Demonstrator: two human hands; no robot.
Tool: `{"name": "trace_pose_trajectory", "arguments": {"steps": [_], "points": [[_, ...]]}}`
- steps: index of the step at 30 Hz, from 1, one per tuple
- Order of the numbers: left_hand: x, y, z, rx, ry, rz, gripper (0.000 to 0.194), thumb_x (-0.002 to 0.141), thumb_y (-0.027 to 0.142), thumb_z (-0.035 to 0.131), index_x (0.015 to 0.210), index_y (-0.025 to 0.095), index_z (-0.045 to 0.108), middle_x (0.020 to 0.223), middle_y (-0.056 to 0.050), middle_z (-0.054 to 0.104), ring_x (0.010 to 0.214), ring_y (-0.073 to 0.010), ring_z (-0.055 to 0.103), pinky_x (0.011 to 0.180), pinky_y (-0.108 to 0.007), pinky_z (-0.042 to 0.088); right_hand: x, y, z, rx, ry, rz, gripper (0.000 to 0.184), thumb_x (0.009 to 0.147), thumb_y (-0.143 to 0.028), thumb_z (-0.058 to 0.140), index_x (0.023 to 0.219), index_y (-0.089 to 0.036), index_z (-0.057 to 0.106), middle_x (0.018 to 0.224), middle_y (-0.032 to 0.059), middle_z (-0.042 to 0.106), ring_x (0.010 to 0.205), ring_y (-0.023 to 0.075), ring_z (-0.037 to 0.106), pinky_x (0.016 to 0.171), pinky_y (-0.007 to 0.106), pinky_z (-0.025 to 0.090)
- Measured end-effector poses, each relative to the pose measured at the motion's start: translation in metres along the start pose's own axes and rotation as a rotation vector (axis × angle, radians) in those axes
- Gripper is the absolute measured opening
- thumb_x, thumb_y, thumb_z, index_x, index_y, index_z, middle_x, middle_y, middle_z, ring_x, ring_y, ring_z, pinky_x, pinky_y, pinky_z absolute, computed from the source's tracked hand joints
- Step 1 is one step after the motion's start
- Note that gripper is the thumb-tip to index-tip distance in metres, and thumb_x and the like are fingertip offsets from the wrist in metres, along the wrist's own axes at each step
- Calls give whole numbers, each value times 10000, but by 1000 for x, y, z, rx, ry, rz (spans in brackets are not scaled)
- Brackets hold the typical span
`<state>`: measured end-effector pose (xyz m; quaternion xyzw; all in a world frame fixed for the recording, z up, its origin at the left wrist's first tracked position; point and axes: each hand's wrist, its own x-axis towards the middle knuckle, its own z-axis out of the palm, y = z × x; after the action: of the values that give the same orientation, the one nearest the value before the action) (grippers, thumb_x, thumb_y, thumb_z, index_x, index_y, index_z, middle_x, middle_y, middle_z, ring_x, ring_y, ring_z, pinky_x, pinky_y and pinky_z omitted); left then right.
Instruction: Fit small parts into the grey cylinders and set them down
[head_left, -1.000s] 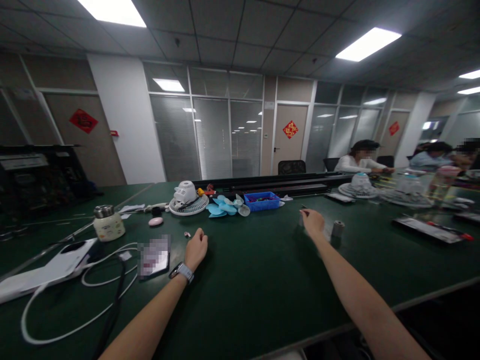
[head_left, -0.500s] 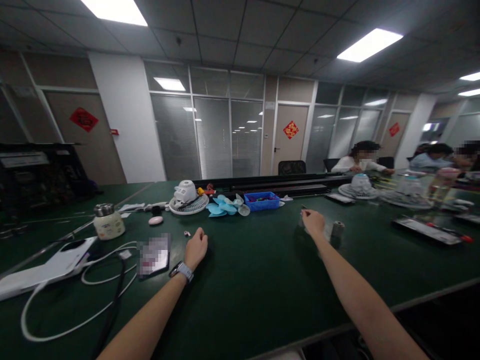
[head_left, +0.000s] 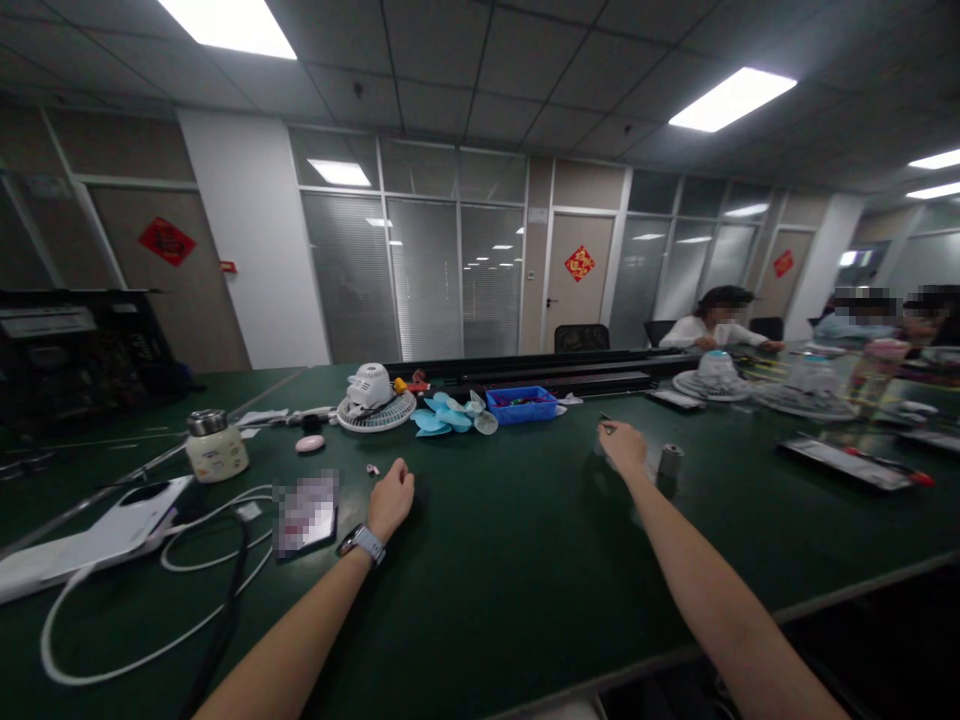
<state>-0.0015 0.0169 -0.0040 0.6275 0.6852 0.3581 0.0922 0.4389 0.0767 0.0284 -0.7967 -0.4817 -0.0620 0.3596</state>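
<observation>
My left hand (head_left: 391, 498), a watch (head_left: 363, 543) on its wrist, rests on the green table (head_left: 480, 580) with fingers curled; nothing shows in it. A small pink-and-white earbud (head_left: 373, 469) lies just beyond it, and a phone (head_left: 307, 515) is to its left. Farther right, my right hand (head_left: 624, 448) pinches something small and thin that I cannot make out; a dark tip shows by the fingertips. Beside that hand, on its right, a small metallic cylinder (head_left: 670, 462) stands upright on the table.
Behind the hands are a white fan head (head_left: 369, 388), light-blue fan blades (head_left: 448, 414) and a blue bin (head_left: 523, 405) of small parts. A cream jar (head_left: 217, 450), a white power bank-like device (head_left: 127, 525) and cables lie left. Co-workers (head_left: 720, 325) sit at the right.
The view has shifted slightly. My right hand has turned a little and the small thing at its fingertips shows differently. My left hand stays in place.
</observation>
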Motion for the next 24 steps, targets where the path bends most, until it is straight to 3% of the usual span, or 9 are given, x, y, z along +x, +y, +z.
{"name": "trace_pose_trajectory", "arguments": {"steps": [5, 9, 14, 16, 18, 22, 24], "points": [[1, -1, 1, 8, 2, -2, 132, 833, 280, 364, 713, 229, 387, 595, 13, 504, 571, -154, 497, 542, -245, 265, -7, -5, 0, -87, -23, -28, 354, 835, -388, 486, 1046, -191, 691, 934, 170, 684, 890, 285, 646, 760, 365, 470], [3, -1, 2, 17, 5, -11, 135, 830, 275, 369, 703, 227, 377, 573, 19, 479, 559, -151, 486, 544, -243, 264, -10, 3, 7, -56, -3, -6, 573, 760, -478, 588, 1238, -161, 564, 1024, 173, 667, 949, 291, 629, 777, 354, 474], [2, -2, 3, 2, 20, -17, 147, 824, 277, 373, 687, 225, 367, 569, 22, 472, 541, -146, 474, 531, -246, 257, -10, 7, 12, 71, 1, 12, 402, 740, -426, 628, 1034, -155, 674, 974, 141, 690, 918, 274, 641, 757, 324, 478], [2, -2, 2, -18, 29, -16, 155, 821, 278, 381, 677, 223, 372, 564, 25, 473, 543, -144, 474, 533, -244, 265, -21, -14, 14, 173, 28, -48, 374, 720, -418, 650, 1000, -173, 680, 933, 111, 703, 894, 257, 650, 751, 316, 482], [1, -1, 2, -61, 42, -2, 165, 816, 282, 399, 665, 218, 381, 562, 30, 478, 548, -139, 476, 540, -240, 283, -45, -50, 18, 332, -19, -158, 378, 693, -441, 673, 975, -189, 679, 892, 79, 711, 856, 233, 659, 738, 304, 491], [-5, 11, 1, -229, 85, 106, 233, 813, 393, 469, 680, 203, 448, 607, 31, 530, 583, -125, 494, 570, -231, 341, -120, -134, 35, 702, -372, -414, 416, 637, -463, 719, 938, -180, 678, 833, 54, 715, 753, 193, 672, 676, 279, 521], [-10, 20, -1, -319, 81, 176, 292, 801, 473, 492, 738, 190, 528, 672, 13, 585, 620, -129, 517, 591, -232, 375, -153, -161, 43, 814, -491, -485, 400, 632, -427, 732, 934, -171, 678, 831, 57, 714, 740, 189, 673, 659, 277, 529]]}}
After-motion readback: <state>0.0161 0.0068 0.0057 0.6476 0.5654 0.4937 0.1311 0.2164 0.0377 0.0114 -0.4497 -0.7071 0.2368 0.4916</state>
